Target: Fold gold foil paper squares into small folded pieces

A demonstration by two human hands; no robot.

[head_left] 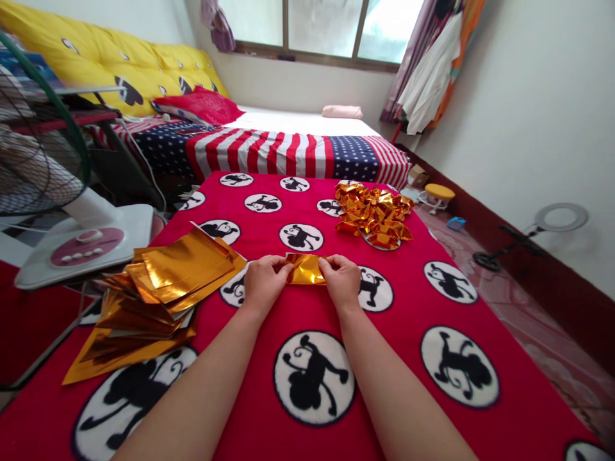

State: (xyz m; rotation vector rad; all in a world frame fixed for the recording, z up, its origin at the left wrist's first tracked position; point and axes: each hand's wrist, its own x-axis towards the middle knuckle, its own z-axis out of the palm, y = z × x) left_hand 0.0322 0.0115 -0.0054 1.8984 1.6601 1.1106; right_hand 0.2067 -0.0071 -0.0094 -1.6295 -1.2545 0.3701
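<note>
Between my two hands, a folded sheet of gold foil paper lies low over the red cloth, stretched into a narrow strip. My left hand pinches its left end between thumb and fingers. The right end is pinched by my right hand in the same way. On the left is a fanned, uneven stack of flat gold foil sheets. Toward the far right sits a heap of folded gold foil pieces. Some of my fingers are hidden behind the paper.
The table wears a red cloth with black monkey figures in white circles. A white electric fan stands close on the left. Beyond the table is a bed with a flag-patterned cover. A yellow stool and a ring-light stand are on the right.
</note>
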